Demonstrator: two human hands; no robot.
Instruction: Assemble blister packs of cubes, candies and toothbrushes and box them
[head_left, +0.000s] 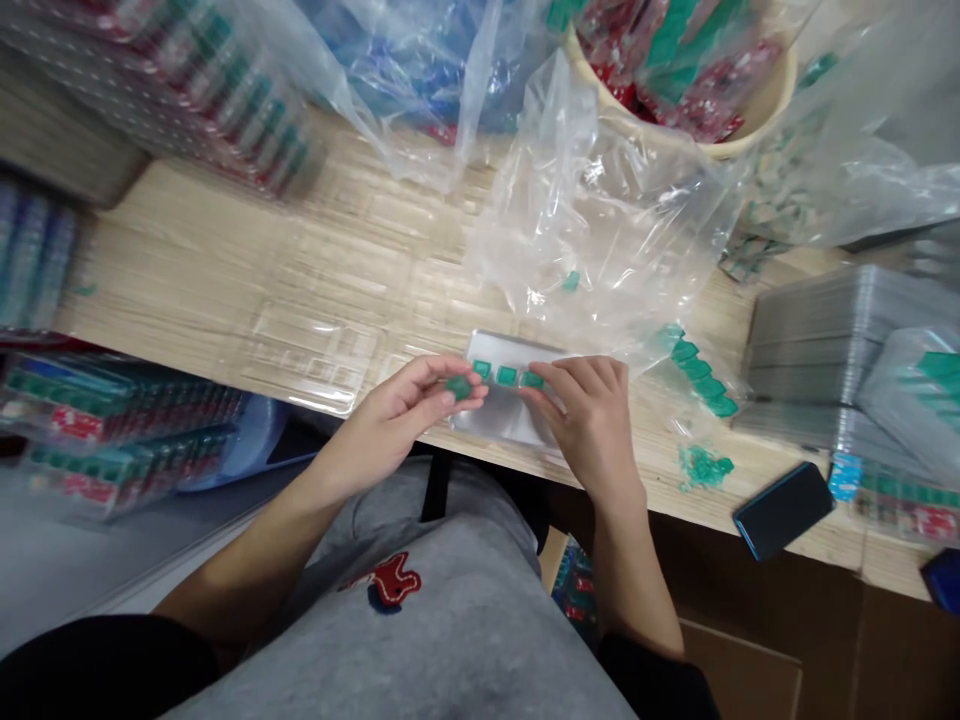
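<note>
A shallow white tray (499, 425) lies at the table's front edge, between my hands. Small square pieces of clear green plastic (506, 376) form a row across it. My left hand (401, 410) is closed on another green piece (458, 387) at the left end of the row. Over the tray's right side, my right hand (589, 420) pinches the rightmost green piece (533, 380) between thumb and fingertips. Part of the tray is hidden behind the right hand.
Clear moulded plastic trays (307, 355) lie to the left. Behind stands a cream tub (720, 150) of red and green pieces beside a clear bag (607, 220). Green pieces (701, 375), a phone (784, 510) and stacked trays (806, 350) are on the right. Filled packs (112, 430) are at left.
</note>
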